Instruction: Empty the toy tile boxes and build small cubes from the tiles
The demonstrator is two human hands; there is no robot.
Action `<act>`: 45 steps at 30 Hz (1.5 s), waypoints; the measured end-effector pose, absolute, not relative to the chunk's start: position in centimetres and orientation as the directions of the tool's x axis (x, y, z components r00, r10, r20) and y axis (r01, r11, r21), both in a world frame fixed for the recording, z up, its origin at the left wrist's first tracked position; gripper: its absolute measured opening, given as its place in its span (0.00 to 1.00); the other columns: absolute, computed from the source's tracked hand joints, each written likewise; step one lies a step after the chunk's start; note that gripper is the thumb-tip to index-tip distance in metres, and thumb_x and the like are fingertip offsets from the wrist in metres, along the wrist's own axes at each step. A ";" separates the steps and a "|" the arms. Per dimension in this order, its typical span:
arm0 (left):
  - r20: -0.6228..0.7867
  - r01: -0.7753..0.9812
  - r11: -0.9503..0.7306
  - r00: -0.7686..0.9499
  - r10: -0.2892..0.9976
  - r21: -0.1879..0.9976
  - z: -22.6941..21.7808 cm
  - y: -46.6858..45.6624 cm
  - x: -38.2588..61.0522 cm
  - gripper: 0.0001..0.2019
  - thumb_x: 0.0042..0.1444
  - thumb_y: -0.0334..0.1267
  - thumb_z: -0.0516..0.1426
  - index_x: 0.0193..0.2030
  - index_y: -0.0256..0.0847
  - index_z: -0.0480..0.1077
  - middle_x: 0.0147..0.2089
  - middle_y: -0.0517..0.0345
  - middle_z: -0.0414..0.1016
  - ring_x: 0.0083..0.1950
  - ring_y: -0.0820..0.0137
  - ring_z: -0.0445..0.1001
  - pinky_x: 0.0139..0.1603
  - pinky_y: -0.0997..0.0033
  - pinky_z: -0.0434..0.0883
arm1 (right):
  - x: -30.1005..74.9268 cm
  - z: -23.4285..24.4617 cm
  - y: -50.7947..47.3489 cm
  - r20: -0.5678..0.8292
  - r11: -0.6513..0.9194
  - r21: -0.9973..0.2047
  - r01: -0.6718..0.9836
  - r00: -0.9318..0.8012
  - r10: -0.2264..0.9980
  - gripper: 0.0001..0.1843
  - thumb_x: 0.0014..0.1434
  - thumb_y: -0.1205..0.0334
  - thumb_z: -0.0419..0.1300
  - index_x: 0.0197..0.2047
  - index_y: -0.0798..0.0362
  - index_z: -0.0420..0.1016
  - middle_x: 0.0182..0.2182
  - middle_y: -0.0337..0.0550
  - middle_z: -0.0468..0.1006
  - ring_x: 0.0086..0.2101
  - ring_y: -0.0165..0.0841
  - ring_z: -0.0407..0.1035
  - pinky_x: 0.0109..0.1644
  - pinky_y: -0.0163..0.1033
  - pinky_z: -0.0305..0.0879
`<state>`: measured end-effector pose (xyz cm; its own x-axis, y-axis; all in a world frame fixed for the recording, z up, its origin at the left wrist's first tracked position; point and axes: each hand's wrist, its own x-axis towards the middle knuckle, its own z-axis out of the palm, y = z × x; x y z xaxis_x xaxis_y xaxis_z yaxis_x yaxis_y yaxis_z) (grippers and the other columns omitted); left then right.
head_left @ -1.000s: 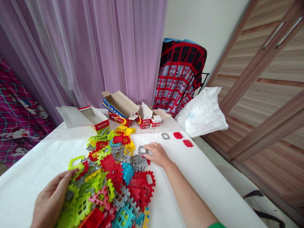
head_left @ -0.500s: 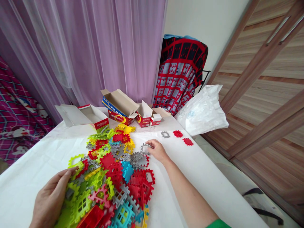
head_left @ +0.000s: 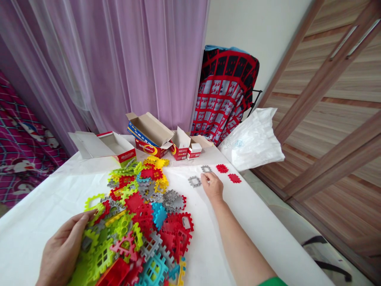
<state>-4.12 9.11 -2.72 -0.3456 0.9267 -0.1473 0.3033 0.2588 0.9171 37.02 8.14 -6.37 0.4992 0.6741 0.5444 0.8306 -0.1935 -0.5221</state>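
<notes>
My right hand (head_left: 213, 186) is over the table right of the pile, fingers pinched at the right edge of a grey notched frame piece (head_left: 195, 181). This piece has a large square opening. Just behind the fingertips lies another grey frame piece (head_left: 206, 169), partly covered by them. My left hand (head_left: 67, 242) rests at the left side of the pile of plastic building pieces (head_left: 143, 222), thumb and forefinger closed together. What they pinch, if anything, is hidden. A lime-green frame piece (head_left: 94, 201) lies just beyond those fingertips.
Two red notched pieces (head_left: 234, 178) lie to the right on the white-covered table (head_left: 256, 226). Along the back stand an open red-and-green box (head_left: 126, 153), a blue box (head_left: 149, 133) and small red boxes (head_left: 180, 151). A white plastic bag (head_left: 253, 141) sits at the right edge.
My right hand has moved right, away from the pile, and the grey frame piece moved with it onto the bare cloth. My left hand has stayed in place.
</notes>
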 end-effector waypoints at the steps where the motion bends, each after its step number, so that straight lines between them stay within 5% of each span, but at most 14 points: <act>1: -0.149 0.304 0.262 -0.348 0.926 0.916 -2.7 9.1 -4.1 0.25 0.39 0.59 0.55 0.39 0.46 0.75 0.51 0.55 0.79 0.58 0.55 0.71 0.64 0.55 0.62 | 37.2 -6.4 8.0 0.468 -0.275 -0.534 0.799 0.551 0.691 0.15 0.61 0.53 0.53 0.29 0.50 0.74 0.29 0.40 0.76 0.30 0.31 0.68 0.37 0.35 0.61; 5: -0.157 0.311 0.272 -0.349 0.924 0.911 -2.5 9.0 -4.1 0.24 0.39 0.58 0.56 0.38 0.45 0.76 0.51 0.54 0.79 0.57 0.53 0.72 0.61 0.54 0.65 | 36.9 -5.9 7.5 0.277 -0.443 -0.473 0.761 0.606 0.746 0.17 0.58 0.46 0.57 0.42 0.50 0.75 0.38 0.42 0.78 0.39 0.35 0.71 0.42 0.38 0.62; 12: -0.128 0.336 0.254 -0.353 0.927 0.907 -3.2 9.3 -4.6 0.22 0.41 0.57 0.56 0.37 0.46 0.76 0.48 0.55 0.80 0.57 0.51 0.72 0.62 0.52 0.64 | 35.6 -4.7 7.0 0.171 -0.422 -0.285 0.861 0.479 0.861 0.27 0.52 0.42 0.62 0.49 0.52 0.75 0.47 0.51 0.74 0.49 0.43 0.67 0.52 0.43 0.60; 19: -0.138 0.298 0.252 -0.355 0.925 0.921 -3.4 9.4 -4.7 0.22 0.41 0.57 0.57 0.38 0.46 0.76 0.48 0.56 0.79 0.57 0.54 0.71 0.64 0.56 0.62 | 36.0 -5.2 7.0 0.181 -0.365 -0.253 0.896 0.415 0.892 0.24 0.53 0.49 0.62 0.50 0.52 0.76 0.47 0.50 0.73 0.49 0.43 0.66 0.54 0.42 0.60; 27: -0.163 0.309 0.281 -0.356 0.920 0.909 -2.7 9.2 -4.3 0.22 0.39 0.57 0.56 0.37 0.45 0.75 0.50 0.54 0.79 0.57 0.53 0.71 0.64 0.53 0.62 | 37.0 -5.8 7.4 0.217 -0.275 -0.294 0.915 0.344 0.913 0.28 0.55 0.73 0.53 0.56 0.42 0.73 0.54 0.44 0.70 0.51 0.37 0.65 0.55 0.39 0.60; 31: -0.158 0.305 0.277 -0.362 0.919 0.911 -2.6 9.2 -4.4 0.23 0.38 0.56 0.56 0.37 0.45 0.75 0.50 0.54 0.79 0.58 0.53 0.71 0.64 0.53 0.62 | 34.8 -5.4 8.0 0.241 -0.380 -0.318 0.869 0.462 0.854 0.20 0.63 0.57 0.52 0.56 0.47 0.73 0.50 0.50 0.72 0.50 0.42 0.65 0.51 0.44 0.62; 35: -0.150 0.314 0.271 -0.358 0.922 0.910 -2.8 9.1 -4.5 0.22 0.40 0.57 0.56 0.38 0.46 0.76 0.49 0.56 0.80 0.57 0.54 0.72 0.63 0.54 0.63 | 32.8 -5.2 8.7 0.251 -0.422 -0.244 0.873 0.478 0.842 0.25 0.60 0.44 0.56 0.54 0.50 0.74 0.46 0.55 0.73 0.48 0.47 0.64 0.49 0.48 0.62; 39: -0.140 0.325 0.262 -0.354 0.925 0.908 -3.1 9.1 -4.6 0.23 0.41 0.58 0.56 0.39 0.45 0.76 0.50 0.54 0.79 0.57 0.52 0.72 0.62 0.52 0.64 | 33.9 -5.5 9.1 0.203 -0.317 -0.260 0.912 0.373 0.905 0.17 0.59 0.60 0.56 0.51 0.44 0.76 0.50 0.48 0.74 0.50 0.43 0.64 0.51 0.46 0.61; 42: -0.126 0.330 0.250 -0.355 0.926 0.910 -3.3 9.2 -4.7 0.22 0.41 0.57 0.56 0.37 0.45 0.76 0.50 0.53 0.79 0.57 0.52 0.72 0.63 0.52 0.63 | 36.2 -5.8 8.9 0.125 -0.186 -0.317 0.930 0.236 0.964 0.29 0.52 0.77 0.52 0.51 0.39 0.75 0.57 0.36 0.72 0.57 0.39 0.61 0.58 0.47 0.58; 45: -0.134 0.328 0.260 -0.360 0.923 0.908 -3.3 9.3 -4.6 0.22 0.41 0.57 0.57 0.37 0.45 0.76 0.49 0.55 0.80 0.57 0.53 0.72 0.63 0.53 0.62 | 38.1 -5.8 8.2 0.149 -0.171 -0.367 0.914 0.240 0.959 0.36 0.47 0.82 0.50 0.53 0.39 0.75 0.59 0.33 0.70 0.60 0.36 0.58 0.61 0.45 0.56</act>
<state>-4.65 9.28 -3.28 -0.3598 0.9233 -0.1341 0.3280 0.2597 0.9083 38.13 8.24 -5.76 0.2397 0.9594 0.1489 0.9142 -0.1715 -0.3671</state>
